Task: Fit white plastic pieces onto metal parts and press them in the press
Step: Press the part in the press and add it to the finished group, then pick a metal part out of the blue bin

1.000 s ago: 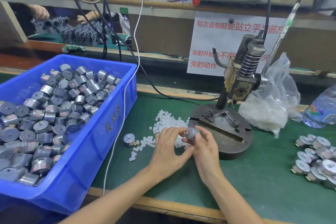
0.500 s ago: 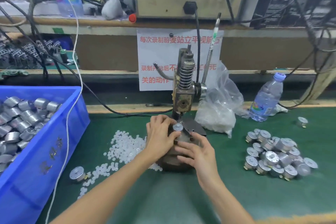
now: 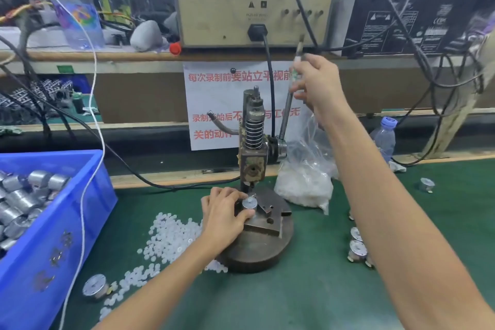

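At the left edge of the green surface (image 3: pixel 308 289) a blue bin (image 3: pixel 53 249) holds heaped metal parts (image 3: pixel 24 201), and loose white plastic pieces (image 3: pixel 166 238) lie scattered between it and the press (image 3: pixel 253 147) near the middle. The left hand (image 3: pixel 223 218) rests on the press's round base (image 3: pixel 257 252), thumb and fingers curled round one metal part (image 3: pixel 249 203) standing upright on the fixture under the ram. Toward the back edge, up high, the right hand (image 3: pixel 318 86) wraps its fingers round the lever (image 3: pixel 288 112), above a bag (image 3: pixel 305 182) of white pieces just beside the press.
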